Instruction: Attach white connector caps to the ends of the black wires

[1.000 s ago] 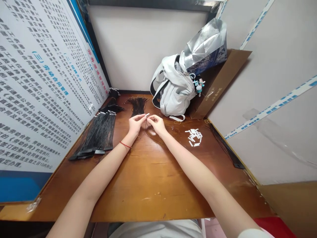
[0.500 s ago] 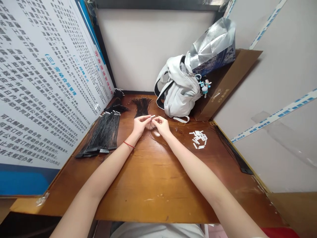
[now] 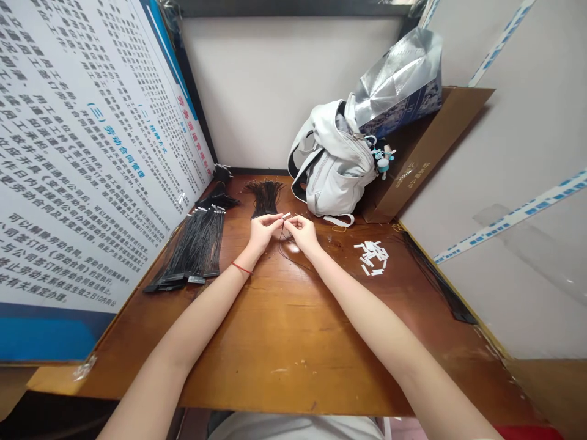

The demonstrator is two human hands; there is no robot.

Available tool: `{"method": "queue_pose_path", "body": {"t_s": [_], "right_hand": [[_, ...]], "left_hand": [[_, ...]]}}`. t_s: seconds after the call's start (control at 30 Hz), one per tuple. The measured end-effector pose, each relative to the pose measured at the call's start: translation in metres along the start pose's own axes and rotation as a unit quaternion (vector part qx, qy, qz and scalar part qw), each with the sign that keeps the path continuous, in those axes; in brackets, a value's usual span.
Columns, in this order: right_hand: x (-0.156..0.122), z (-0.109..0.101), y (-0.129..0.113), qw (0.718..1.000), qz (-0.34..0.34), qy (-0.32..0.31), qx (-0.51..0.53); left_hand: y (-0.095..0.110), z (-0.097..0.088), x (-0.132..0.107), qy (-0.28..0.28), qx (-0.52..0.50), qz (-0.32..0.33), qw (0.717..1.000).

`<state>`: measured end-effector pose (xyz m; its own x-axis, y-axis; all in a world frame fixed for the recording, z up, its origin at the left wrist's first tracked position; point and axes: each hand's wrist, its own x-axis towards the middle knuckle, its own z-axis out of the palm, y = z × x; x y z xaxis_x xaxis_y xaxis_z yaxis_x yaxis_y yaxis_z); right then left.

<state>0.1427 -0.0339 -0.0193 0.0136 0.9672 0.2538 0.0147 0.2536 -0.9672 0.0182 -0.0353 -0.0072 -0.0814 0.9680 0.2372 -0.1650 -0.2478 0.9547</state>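
Observation:
My left hand [image 3: 265, 232] is closed in a pinch over the desk, its fingertips at one end of a small white tube-like piece [image 3: 287, 216]. Close beside it, my right hand [image 3: 302, 233] pinches a thin black cord [image 3: 281, 243] near that same piece. The cord hangs in a loop below my fingers and trails over the wood to the right. Where the cord meets the white piece is too small to make out. Just behind my left hand lies a bundle of loose black cords [image 3: 266, 198].
On the left lie black cords with white ends [image 3: 197, 244], and a darker bundle [image 3: 220, 192] behind them. Small white pieces [image 3: 372, 256] are scattered at the right. A white backpack [image 3: 339, 165] and a brown cardboard box [image 3: 426, 153] stand at the back right of the desk [image 3: 275, 342].
The whole view has shifted slightly. My hands stay together in the same pinch, and the white piece between them is tilted a little more.

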Motion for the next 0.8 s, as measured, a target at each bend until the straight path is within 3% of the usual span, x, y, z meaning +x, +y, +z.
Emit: {"method": "queue_pose_path", "body": {"t_s": [0.8], "right_hand": [[-0.0004, 0.0030, -0.0006, 0.999, -0.011, -0.012, -0.029]], "left_hand": [[-0.0021, -0.0034, 0.0010, -0.028, 0.027, -0.001, 0.999]]}}
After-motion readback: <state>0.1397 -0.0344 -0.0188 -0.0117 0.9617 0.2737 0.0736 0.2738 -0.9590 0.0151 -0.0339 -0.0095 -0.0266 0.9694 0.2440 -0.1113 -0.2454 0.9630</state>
